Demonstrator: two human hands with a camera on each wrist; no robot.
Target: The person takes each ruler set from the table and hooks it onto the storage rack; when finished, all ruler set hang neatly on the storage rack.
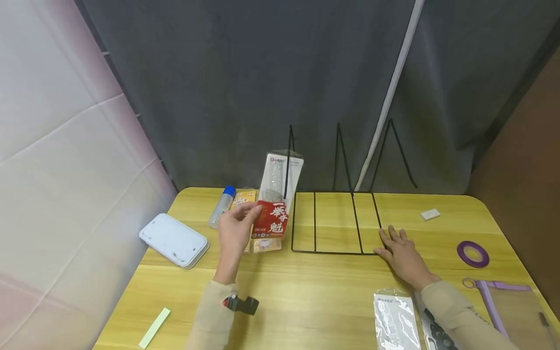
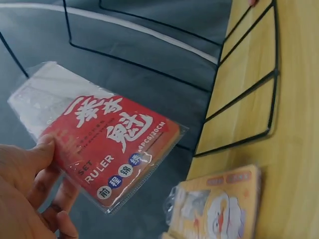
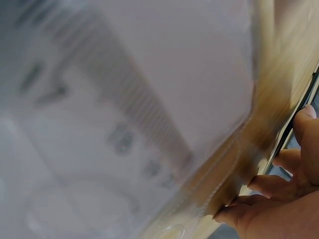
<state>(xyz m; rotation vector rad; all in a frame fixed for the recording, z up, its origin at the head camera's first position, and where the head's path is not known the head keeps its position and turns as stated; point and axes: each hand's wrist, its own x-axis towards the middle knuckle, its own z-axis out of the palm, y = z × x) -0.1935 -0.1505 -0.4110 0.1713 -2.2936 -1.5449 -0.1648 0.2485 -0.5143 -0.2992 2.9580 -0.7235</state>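
Note:
My left hand point(image 1: 236, 226) pinches the red end of a clear-wrapped ruler set point(image 2: 107, 142) between thumb and fingers. The pack's pale part point(image 1: 274, 172) stands tilted upward, overlapping the left upright of a black wire rack point(image 1: 325, 253) in the head view. Below the pack, yellow cartoon-printed packets point(image 1: 268, 244) lie on the table, partly covered by it. My right hand point(image 1: 404, 257) rests with fingers spread at the rack's front right corner. The right wrist view shows its thumb point(image 3: 306, 117) right at the black wire.
On the left are a white case point(image 1: 174, 239), a blue-capped bottle point(image 1: 222, 206) and a pale green strip point(image 1: 154, 328). Rightward lie a white eraser-like block point(image 1: 430, 214), purple tape roll point(image 1: 473, 254), purple-edged pouch point(image 1: 516, 311) and a clear-wrapped pack point(image 1: 395, 321). A grey curtain point(image 1: 245, 87) hangs behind.

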